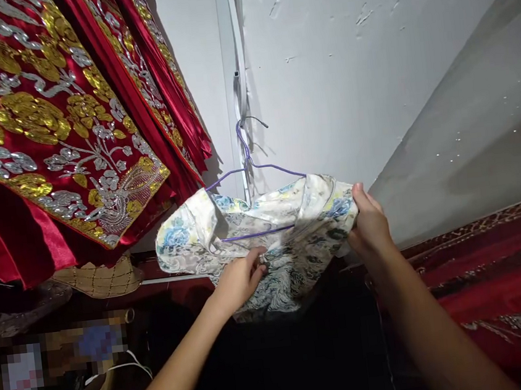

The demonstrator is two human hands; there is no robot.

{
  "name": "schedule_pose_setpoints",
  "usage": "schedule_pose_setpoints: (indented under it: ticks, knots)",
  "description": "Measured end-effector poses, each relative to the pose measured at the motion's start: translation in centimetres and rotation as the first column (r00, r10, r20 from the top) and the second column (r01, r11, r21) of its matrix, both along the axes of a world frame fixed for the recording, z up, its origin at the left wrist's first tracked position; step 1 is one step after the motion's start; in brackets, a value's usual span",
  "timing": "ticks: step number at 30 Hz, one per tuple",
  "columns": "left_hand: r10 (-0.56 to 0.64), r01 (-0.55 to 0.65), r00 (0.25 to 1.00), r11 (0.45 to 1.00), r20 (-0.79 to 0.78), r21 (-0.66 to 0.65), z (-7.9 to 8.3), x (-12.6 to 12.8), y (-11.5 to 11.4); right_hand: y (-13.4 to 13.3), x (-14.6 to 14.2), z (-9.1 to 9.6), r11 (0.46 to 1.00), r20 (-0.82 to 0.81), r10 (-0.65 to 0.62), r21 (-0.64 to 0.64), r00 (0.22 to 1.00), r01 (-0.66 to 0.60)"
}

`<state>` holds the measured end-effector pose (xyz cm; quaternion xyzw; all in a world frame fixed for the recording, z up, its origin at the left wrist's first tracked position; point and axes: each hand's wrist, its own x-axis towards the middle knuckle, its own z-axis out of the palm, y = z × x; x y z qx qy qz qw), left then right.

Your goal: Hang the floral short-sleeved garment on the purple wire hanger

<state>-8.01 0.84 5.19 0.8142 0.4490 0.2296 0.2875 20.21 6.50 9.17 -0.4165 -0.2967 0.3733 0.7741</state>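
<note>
A floral shirt [291, 266], cream with blue, yellow and dark patterns, hangs on a purple wire hanger [276, 167]. The hanger's hook is up by a white metal bar on the wall. My right hand [371, 220] grips the shirt's shoulder at the right, thumb on top and the other fingers hidden behind the cloth. At the front below the neckline, my left hand [239, 281] pinches the shirt's cloth between thumb and fingers. The hanger's lower bar crosses the open neck just above that hand.
Red satin garments [61, 116] with gold and silver sequin embroidery hang at the left. A white wall [343, 56] with chipped patches stands behind. Red patterned cloth [505, 262] lies at the right. White cords [136, 360] and blurred items are at the lower left.
</note>
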Motion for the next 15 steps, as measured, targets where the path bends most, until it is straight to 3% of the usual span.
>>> schedule_pose_setpoints:
  ticks: [3, 5, 7, 8, 9, 12, 15]
  knots:
    - [0.012, -0.010, 0.999, 0.999, 0.037, -0.049, -2.0, 0.9, -0.7, 0.2, 0.6, -1.3, 0.997, 0.095, -0.014, -0.077, 0.995, 0.021]
    - [0.048, -0.042, 0.992, 0.998, 0.114, -0.048, -3.4, 1.5, -1.6, -0.7, 0.6, -3.4, 0.975, 0.171, -0.192, -0.081, 0.967, 0.208]
    - [0.119, -0.113, 0.968, 0.993, 0.219, -0.042, -4.6, 2.0, -2.7, -2.9, -0.7, -6.7, 0.875, 0.205, -0.469, -0.022, 0.859, 0.484]
    - [0.157, -0.149, 0.950, 0.988, 0.270, -0.051, -5.0, 2.1, -3.2, -4.3, -1.8, -8.7, 0.824, 0.204, -0.548, -0.037, 0.811, 0.566]
    - [0.190, -0.177, 0.930, 0.982, 0.316, -0.071, -5.4, 2.2, -3.7, -5.9, -3.2, -10.7, 0.818, 0.231, -0.543, -0.073, 0.808, 0.571]
    - [0.237, -0.186, 0.880, 0.969, 0.412, -0.160, -5.7, 2.1, -4.4, -10.0, -7.9, -15.4, 0.942, 0.306, -0.209, -0.192, 0.929, 0.276]
    - [0.253, -0.128, 0.830, 0.954, 0.497, -0.272, -5.2, 2.0, -5.0, -11.3, -11.1, -16.1, 0.978, 0.380, 0.087, -0.208, 0.921, -0.007]
